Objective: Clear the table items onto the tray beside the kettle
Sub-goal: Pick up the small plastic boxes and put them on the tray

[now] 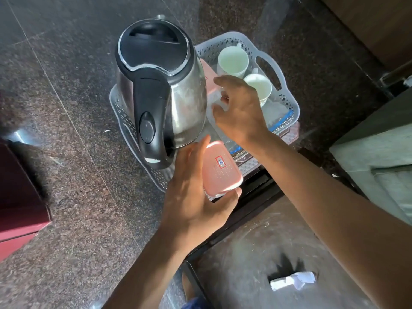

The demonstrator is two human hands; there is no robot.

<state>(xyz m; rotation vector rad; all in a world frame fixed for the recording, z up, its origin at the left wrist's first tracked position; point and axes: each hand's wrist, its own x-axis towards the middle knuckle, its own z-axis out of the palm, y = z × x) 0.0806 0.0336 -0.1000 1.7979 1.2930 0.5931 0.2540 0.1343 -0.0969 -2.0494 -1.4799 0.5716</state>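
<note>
A speckled dark granite table (pixel 73 152) carries a perforated white plastic tray (pixel 287 94). On its left part a rounded steel kettle (pixel 160 90) with a black lid and handle is stood; two smooth pale cups (pixel 233 60) are set far right. A pink rounded-rectangular lidded box (pixel 220 169) is clamped in the left hand (pixel 196 197) at the tray's near edge. The right hand (pixel 239 110) is curled over clear plastic; its grip cannot be told.
</note>
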